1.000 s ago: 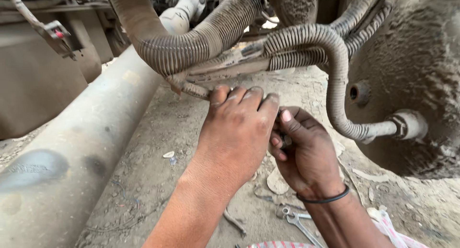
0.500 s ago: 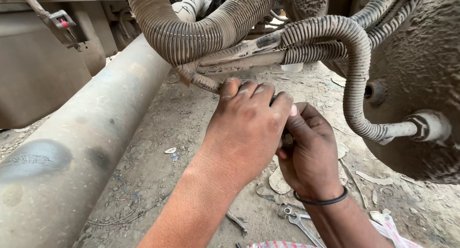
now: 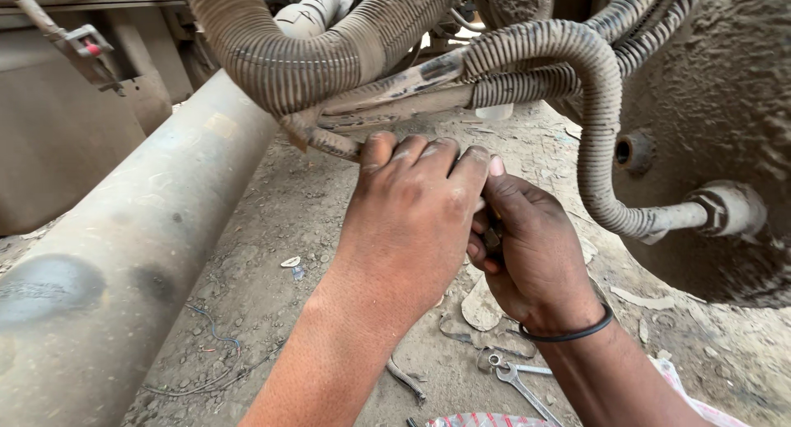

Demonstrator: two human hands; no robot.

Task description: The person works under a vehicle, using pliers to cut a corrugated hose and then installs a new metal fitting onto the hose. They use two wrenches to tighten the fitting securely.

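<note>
Rusty rod (image 3: 329,141) slanting up-left, left hand (image 3: 412,213) gripping it, right hand (image 3: 527,246) curled beside.

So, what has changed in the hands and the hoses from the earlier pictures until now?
Little changed. The whole view slid: the grey ribbed hose and its metal end fitting now sit further right and lower. The left hand stays curled over the dusty metal rod, and the right hand with its black wristband stays pressed against it. The spanner still lies on the dirt ground.
</note>
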